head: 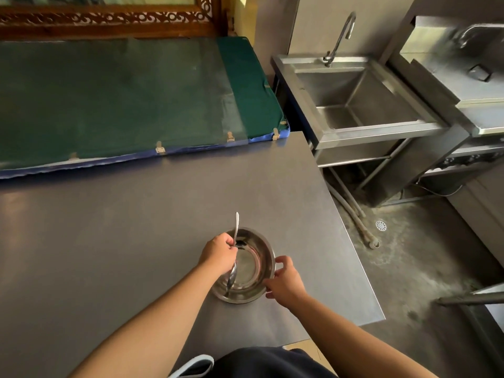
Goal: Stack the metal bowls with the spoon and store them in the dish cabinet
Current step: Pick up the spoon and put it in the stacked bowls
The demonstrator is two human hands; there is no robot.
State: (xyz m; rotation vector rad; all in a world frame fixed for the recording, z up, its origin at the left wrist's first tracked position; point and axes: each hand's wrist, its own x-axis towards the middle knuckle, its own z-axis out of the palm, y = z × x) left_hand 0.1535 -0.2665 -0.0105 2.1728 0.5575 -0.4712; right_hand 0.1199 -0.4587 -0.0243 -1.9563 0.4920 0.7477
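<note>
A shiny metal bowl (252,264) stands on the grey table (122,227), near its front right part; a second rim shows under it, so it looks like a stack. My left hand (218,252) pinches a metal spoon (235,236) by the middle of its handle. The spoon's head rests inside the bowl and its handle points away from me. My right hand (283,279) grips the bowl's right rim. No dish cabinet is in view.
A green padded mat (122,91) with a blue edge covers the table's far side. A steel sink (354,96) with a tap stands right of the table. Steel counters line the far right, with a bare floor and a drain (381,225) between.
</note>
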